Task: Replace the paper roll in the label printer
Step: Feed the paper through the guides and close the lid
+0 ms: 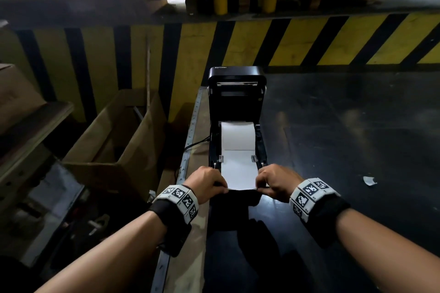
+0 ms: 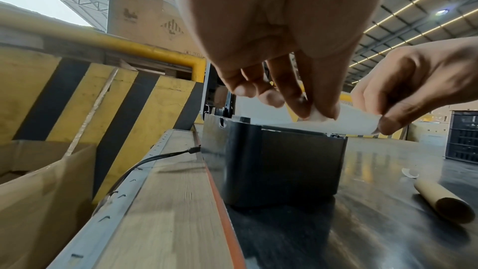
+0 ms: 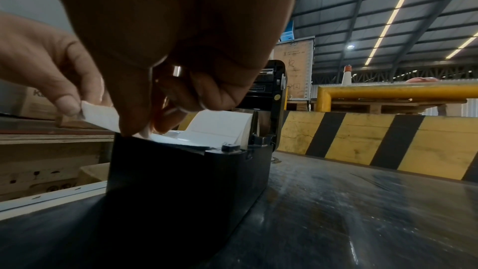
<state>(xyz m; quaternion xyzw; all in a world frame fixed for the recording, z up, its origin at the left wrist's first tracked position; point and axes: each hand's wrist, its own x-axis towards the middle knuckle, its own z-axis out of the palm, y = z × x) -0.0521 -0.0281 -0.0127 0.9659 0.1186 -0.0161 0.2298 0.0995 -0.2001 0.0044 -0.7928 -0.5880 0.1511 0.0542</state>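
Now the black label printer [image 1: 237, 126] stands open on the dark table [image 1: 345, 138], lid raised at the far end, with the white paper roll [image 1: 237, 135] seated inside. Left hand [image 1: 206, 182] and right hand [image 1: 276, 181] each pinch a near corner of the paper's loose end [image 1: 238, 173], drawn over the printer's near edge. A cardboard tube [image 2: 443, 201], probably an empty core, lies on the table to the right.

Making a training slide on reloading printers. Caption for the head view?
Both hands pinch the paper's leading edge, drawn forward from the roll seated in the open label printer.
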